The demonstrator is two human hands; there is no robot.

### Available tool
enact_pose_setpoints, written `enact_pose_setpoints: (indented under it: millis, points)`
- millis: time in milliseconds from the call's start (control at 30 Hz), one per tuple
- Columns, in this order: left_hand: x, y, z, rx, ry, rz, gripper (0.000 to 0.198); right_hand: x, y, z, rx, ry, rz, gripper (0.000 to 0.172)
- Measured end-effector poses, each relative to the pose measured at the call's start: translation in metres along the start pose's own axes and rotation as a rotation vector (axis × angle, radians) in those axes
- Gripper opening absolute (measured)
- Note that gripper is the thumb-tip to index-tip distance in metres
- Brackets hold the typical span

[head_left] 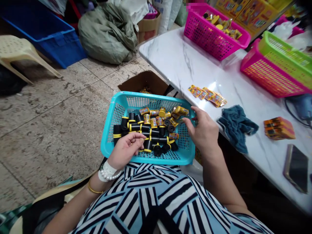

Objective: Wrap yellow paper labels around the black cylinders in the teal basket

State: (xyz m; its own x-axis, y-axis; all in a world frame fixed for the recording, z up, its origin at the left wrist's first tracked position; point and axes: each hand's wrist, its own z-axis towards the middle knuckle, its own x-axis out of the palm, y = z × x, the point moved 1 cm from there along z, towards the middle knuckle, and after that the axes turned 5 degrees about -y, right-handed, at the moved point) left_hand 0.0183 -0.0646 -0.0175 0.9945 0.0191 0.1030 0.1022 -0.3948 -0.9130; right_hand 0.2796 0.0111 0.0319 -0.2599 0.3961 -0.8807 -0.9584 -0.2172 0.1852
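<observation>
A turquoise mesh basket (148, 160) rests at my lap. Black canisters (134, 127) with yellow lids fill its left and middle. Towards its right side are canisters in yellow printed wrappers (159, 121). My left hand (129, 144) is over the basket's front left, its fingertips pressed together among the black canisters; whatever they hold is hidden or too small to name. My right hand (203, 130) is at the basket's right edge, thumb and fingers spread apart, holding nothing. Near its thumb lies a wrapped canister (181, 110).
On the marble table (170, 53) are flat yellow packets (207, 95), a teal cloth (239, 126), an orange bundle (279, 128), a phone (296, 168), a pink basket (212, 42) and a green basket (287, 61). An open cardboard box (146, 78) stands behind the turquoise basket.
</observation>
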Motion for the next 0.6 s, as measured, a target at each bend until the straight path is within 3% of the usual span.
enact_pose_setpoints:
  millis: [67, 267, 367, 467, 600]
  points:
    - [-0.001, 0.0, 0.0, 0.004, -0.005, 0.003, 0.034, -0.003, 0.008, -0.011, -0.086, 0.104, 0.006, 0.032]
    - [0.0, -0.003, -0.002, -0.027, 0.015, 0.023, 0.036, 0.004, 0.029, -0.042, -0.234, 0.757, -0.294, 0.018]
    - [0.002, -0.005, 0.001, -0.047, 0.028, 0.058, 0.04, 0.009, 0.034, -0.042, -0.289, 0.939, -0.257, 0.019]
    - [0.003, -0.007, 0.007, -0.025, 0.02, 0.064, 0.046, 0.004, 0.031, -0.028, -0.285, 0.873, -0.162, 0.018]
    - [0.003, -0.008, 0.012, -0.002, 0.019, 0.047, 0.052, -0.013, 0.012, 0.012, -0.199, 0.522, 0.046, 0.018]
